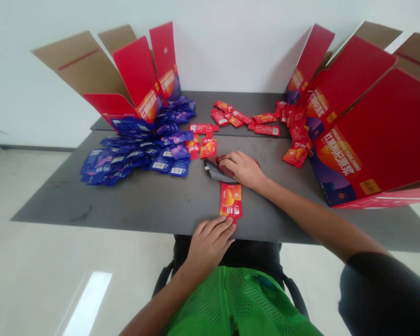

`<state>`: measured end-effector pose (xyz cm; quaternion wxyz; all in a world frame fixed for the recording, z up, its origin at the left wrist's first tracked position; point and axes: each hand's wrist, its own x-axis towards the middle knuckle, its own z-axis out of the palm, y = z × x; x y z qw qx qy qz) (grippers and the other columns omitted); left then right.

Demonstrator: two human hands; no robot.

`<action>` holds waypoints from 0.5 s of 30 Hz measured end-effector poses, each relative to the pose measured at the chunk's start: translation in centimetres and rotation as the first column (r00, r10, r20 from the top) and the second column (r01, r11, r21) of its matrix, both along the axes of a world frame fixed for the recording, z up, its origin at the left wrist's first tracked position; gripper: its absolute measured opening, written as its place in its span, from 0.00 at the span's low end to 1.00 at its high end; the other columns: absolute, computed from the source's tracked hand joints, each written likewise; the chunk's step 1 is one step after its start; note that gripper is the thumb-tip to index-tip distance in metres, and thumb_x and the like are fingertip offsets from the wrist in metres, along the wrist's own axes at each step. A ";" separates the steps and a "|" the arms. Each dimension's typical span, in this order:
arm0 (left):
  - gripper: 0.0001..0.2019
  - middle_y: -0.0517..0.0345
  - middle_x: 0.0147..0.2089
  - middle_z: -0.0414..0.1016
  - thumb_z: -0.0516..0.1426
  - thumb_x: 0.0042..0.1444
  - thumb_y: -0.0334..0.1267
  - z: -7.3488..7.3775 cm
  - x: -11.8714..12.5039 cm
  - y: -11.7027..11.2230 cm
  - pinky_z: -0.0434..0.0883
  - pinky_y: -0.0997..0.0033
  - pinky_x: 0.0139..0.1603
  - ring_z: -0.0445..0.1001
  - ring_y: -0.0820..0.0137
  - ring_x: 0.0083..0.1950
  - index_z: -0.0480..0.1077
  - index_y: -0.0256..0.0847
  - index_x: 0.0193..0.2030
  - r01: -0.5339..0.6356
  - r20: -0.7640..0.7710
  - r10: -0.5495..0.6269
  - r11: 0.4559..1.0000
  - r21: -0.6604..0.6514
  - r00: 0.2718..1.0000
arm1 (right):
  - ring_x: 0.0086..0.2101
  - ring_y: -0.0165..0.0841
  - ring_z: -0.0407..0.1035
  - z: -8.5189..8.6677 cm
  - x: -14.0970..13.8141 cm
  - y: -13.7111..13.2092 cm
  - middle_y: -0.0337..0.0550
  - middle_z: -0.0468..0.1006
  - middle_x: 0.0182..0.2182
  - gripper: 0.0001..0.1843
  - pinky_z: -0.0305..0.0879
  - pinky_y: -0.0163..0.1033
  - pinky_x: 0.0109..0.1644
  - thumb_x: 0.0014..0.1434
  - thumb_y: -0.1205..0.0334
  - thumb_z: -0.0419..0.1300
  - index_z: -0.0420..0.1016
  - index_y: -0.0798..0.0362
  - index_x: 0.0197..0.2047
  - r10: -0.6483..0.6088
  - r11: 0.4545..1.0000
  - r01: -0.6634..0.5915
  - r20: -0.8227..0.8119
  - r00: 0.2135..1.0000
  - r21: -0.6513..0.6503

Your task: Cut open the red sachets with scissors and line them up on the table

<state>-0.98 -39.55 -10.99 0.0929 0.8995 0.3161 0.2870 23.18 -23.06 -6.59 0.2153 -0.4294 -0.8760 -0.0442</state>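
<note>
While the red pouch (230, 198), likely light, soft and best taken by its narrow end, lies between them, the left grip (210, 240) touches it unclenched; the right grip (244, 169) grasps dark cloth (220, 175).

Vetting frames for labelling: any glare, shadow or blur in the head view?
Head view: bright glare patch on the floor, lower left; head view: soft shadow on the wall beside the right-hand boxes; head view: small print on the blue packets too soft to read, but left hand and right hand clearly outlined.
</note>
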 end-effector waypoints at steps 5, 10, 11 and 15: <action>0.13 0.50 0.60 0.79 0.60 0.71 0.39 0.7 0.3 -0.1 0.68 0.56 0.60 0.73 0.59 0.63 0.74 0.39 0.60 0.003 -0.056 -0.003 1.000 0.001 0.998 | 0.51 0.44 0.70 2.4 2.1 -0.7 0.48 0.77 0.53 0.09 0.68 0.51 0.54 0.72 0.58 0.56 0.75 0.46 0.53 -0.178 0.974 0.203 -0.228 0.957 0.095; 0.19 0.47 0.58 0.78 0.60 0.71 0.36 0.8 0.4 -0.9 0.69 0.54 0.57 0.74 0.56 0.61 0.69 0.38 0.66 -0.021 -0.097 0.026 0.999 0.050 0.995 | 0.50 0.45 0.72 3.7 4.2 -5.2 0.48 0.78 0.49 0.11 0.70 0.51 0.54 0.70 0.53 0.61 0.74 0.47 0.52 -0.237 0.961 0.274 -0.376 0.896 0.046; 0.20 0.47 0.57 0.78 0.60 0.71 0.34 0.8 0.3 -1.1 0.70 0.55 0.56 0.74 0.56 0.60 0.68 0.39 0.67 -0.029 -0.096 0.035 0.997 0.066 0.995 | 0.49 0.45 0.72 3.6 4.6 -6.0 0.48 0.78 0.48 0.11 0.70 0.52 0.53 0.70 0.52 0.61 0.75 0.47 0.51 -0.256 0.958 0.286 -0.378 0.890 0.025; 0.15 0.50 0.51 0.79 0.57 0.72 0.31 0.9 -0.6 -1.0 0.73 0.58 0.54 0.76 0.59 0.55 0.72 0.42 0.63 -0.016 -0.040 0.021 0.994 0.103 0.999 | 0.47 0.46 0.73 1.7 6.4 -8.2 0.49 0.79 0.46 0.13 0.71 0.53 0.52 0.70 0.49 0.59 0.76 0.46 0.51 -0.334 0.939 0.340 -0.385 0.861 -0.053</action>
